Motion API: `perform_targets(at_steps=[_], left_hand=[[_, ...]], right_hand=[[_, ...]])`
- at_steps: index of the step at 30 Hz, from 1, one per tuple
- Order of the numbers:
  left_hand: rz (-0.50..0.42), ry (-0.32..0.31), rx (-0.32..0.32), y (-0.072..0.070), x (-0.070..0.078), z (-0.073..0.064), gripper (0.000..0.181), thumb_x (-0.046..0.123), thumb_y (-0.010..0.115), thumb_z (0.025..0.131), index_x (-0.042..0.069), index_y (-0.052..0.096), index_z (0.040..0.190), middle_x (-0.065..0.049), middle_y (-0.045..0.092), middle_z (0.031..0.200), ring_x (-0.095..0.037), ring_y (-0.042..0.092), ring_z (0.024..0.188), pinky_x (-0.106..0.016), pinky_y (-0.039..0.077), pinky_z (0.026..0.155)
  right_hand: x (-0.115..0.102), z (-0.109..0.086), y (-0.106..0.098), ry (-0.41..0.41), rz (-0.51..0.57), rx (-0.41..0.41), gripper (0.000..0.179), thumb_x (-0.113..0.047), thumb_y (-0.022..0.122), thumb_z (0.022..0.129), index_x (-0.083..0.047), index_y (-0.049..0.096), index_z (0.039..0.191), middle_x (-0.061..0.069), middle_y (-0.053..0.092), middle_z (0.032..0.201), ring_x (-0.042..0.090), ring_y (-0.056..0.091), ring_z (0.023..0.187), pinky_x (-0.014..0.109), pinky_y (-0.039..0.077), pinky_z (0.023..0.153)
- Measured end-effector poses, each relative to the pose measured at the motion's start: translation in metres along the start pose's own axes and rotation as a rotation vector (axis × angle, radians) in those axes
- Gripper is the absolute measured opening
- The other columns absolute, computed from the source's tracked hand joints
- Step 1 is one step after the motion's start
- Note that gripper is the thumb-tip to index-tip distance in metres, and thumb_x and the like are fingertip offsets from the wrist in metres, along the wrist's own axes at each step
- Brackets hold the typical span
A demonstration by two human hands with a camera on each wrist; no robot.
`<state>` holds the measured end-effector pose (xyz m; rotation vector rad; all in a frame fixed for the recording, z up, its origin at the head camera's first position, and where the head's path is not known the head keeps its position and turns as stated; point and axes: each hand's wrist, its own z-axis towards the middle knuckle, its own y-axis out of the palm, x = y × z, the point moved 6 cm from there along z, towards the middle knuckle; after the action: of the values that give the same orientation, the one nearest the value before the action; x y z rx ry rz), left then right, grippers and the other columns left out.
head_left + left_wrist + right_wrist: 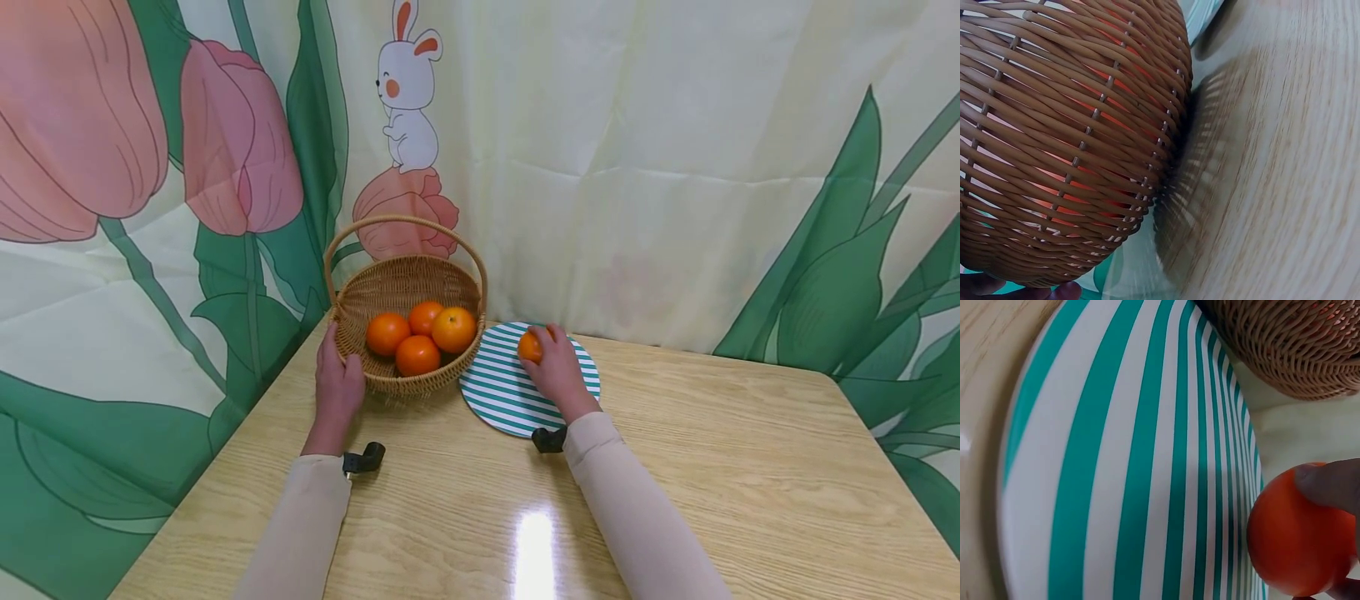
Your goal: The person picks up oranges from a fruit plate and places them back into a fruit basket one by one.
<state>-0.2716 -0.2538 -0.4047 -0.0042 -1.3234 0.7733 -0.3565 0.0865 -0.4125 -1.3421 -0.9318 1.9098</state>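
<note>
A wicker basket with a tall hoop handle stands at the back left of the table, tipped toward me. Several oranges lie inside it. My left hand grips the basket's left side, its thumb near the rim. In the left wrist view, fingertips show at the lower edge of the woven wall. Just right of the basket lies a round green-and-white striped plate. Over its far part my right hand holds a single orange, thumb on one side; the other fingers are mostly hidden.
The pale wooden table runs to the right and toward me. Behind it hangs a curtain printed with tulips and a rabbit, close to the basket and plate. A black strap mount sits on my left wrist, another on the right.
</note>
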Motion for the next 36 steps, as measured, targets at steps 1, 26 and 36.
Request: perform_targets(at_steps=[1, 26, 36], left_hand=[[0.001, -0.001, -0.002, 0.0, 0.0, 0.0, 0.06, 0.016, 0.034, 0.089, 0.019, 0.015, 0.146, -0.006, 0.018, 0.151, -0.027, 0.023, 0.136, -0.049, 0.022, 0.109], [0.024, -0.02, 0.002, -0.001, 0.0, -0.002, 0.059, 0.019, 0.033, 0.089, 0.021, 0.014, 0.146, -0.007, 0.017, 0.15, -0.028, 0.024, 0.135, -0.05, 0.023, 0.108], [0.012, -0.017, -0.007, 0.0, -0.001, -0.001, 0.06, 0.016, 0.034, 0.09, 0.022, 0.014, 0.146, -0.007, 0.016, 0.151, -0.029, 0.023, 0.135, -0.051, 0.022, 0.109]], right_hand=[[0.0, -0.001, -0.001, -0.001, 0.001, 0.002, 0.056, -0.025, 0.066, 0.081, -0.017, 0.043, 0.131, 0.014, 0.032, 0.138, 0.035, 0.04, 0.116, 0.048, 0.041, 0.095], [-0.034, -0.018, -0.028, -0.042, 0.056, 0.038, 0.056, -0.03, 0.067, 0.08, -0.024, 0.043, 0.131, 0.008, 0.033, 0.139, 0.034, 0.045, 0.113, 0.048, 0.047, 0.088], [-0.048, -0.025, -0.036, -0.066, 0.075, 0.047, 0.056, -0.03, 0.066, 0.08, -0.024, 0.043, 0.131, 0.008, 0.03, 0.142, 0.034, 0.044, 0.116, 0.048, 0.047, 0.089]])
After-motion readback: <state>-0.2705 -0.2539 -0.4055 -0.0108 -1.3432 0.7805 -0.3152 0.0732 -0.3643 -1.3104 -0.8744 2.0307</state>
